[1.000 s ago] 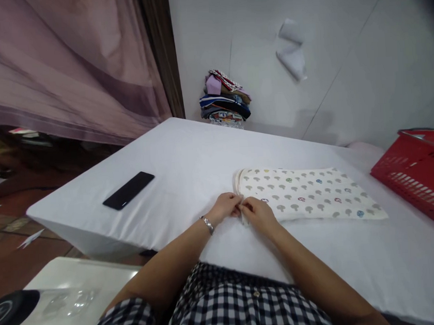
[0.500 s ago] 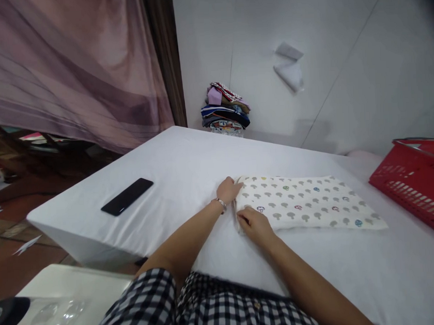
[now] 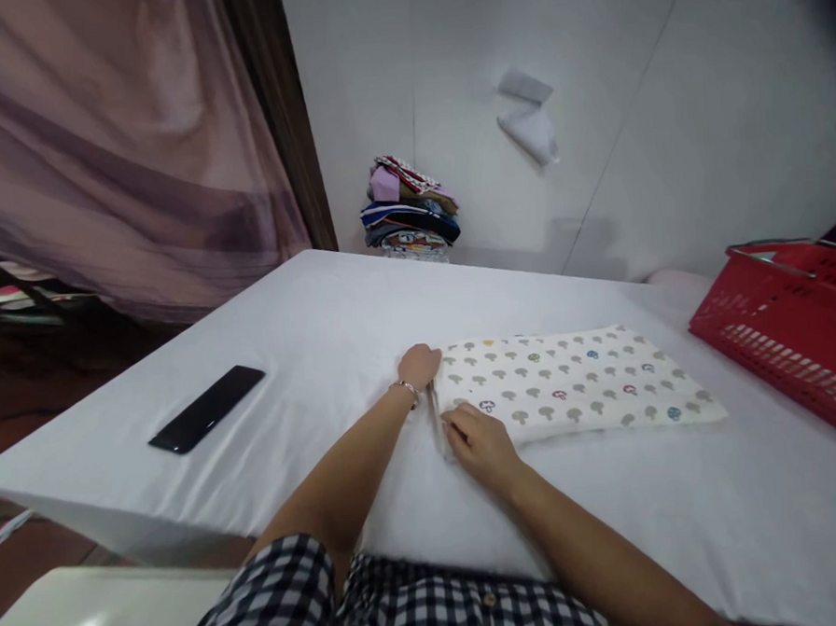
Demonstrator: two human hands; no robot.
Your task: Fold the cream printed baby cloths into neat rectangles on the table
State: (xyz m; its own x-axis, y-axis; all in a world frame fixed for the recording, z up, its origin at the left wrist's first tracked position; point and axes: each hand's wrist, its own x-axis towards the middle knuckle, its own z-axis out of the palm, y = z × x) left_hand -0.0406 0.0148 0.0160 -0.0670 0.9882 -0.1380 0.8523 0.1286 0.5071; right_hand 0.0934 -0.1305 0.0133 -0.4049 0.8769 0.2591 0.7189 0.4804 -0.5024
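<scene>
A folded white cloth (image 3: 562, 380) with a grey and coloured mushroom print lies flat on the white-covered table (image 3: 361, 302). At its far left corner, my left hand (image 3: 419, 365) has its fingers closed on the edge; a bracelet circles that wrist. My right hand (image 3: 481, 442) pinches the same left edge nearer to me, thumb and fingers together. Several layers show along that edge between the two hands. The fingertips of my left hand are partly hidden by the cloth.
A black phone (image 3: 207, 410) lies on the table to the left. Against the wall stands a stack of folded clothes (image 3: 411, 211). A red plastic basket (image 3: 783, 331) is at the right. A pale stool-like surface (image 3: 117, 600) sits low at the left, and a curtain (image 3: 115, 151) hangs behind.
The view has shifted, so most things appear farther left. Both hands keep their hold on the cloth's left edge, which looks slightly lifted near my right hand.
</scene>
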